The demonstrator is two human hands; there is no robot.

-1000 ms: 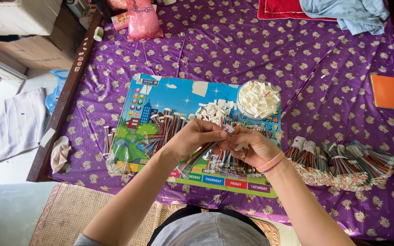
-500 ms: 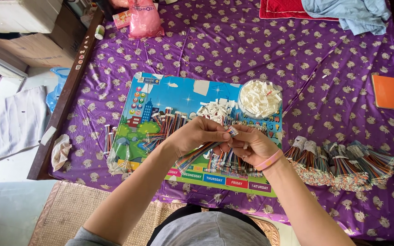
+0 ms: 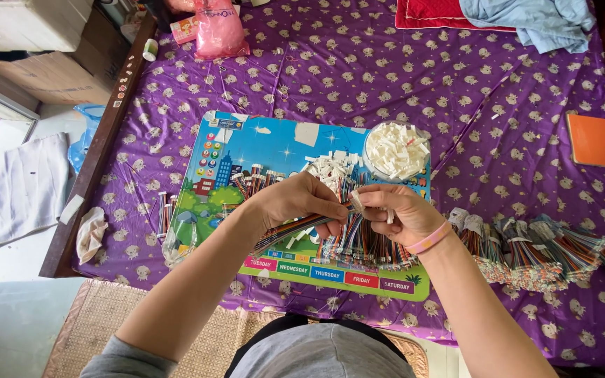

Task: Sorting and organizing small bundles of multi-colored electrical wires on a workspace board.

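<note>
I am pinching a ribbon of multicoloured wires (image 3: 295,231) in my left hand (image 3: 299,203), its grip clamped around the strands. The ribbon's long axis is running diagonally, from low on my left up toward my right hand (image 3: 393,210), whose fingertips are closing on the small white connector (image 3: 356,203) at the upper end. Both hands are hovering over the colourful picture board (image 3: 260,150); the bowl of white connectors (image 3: 395,150) is sitting just beyond my right grip.

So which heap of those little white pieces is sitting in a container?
The far right heap, inside a round clear bowl. The other heap lies loose on the colourful board.
</note>
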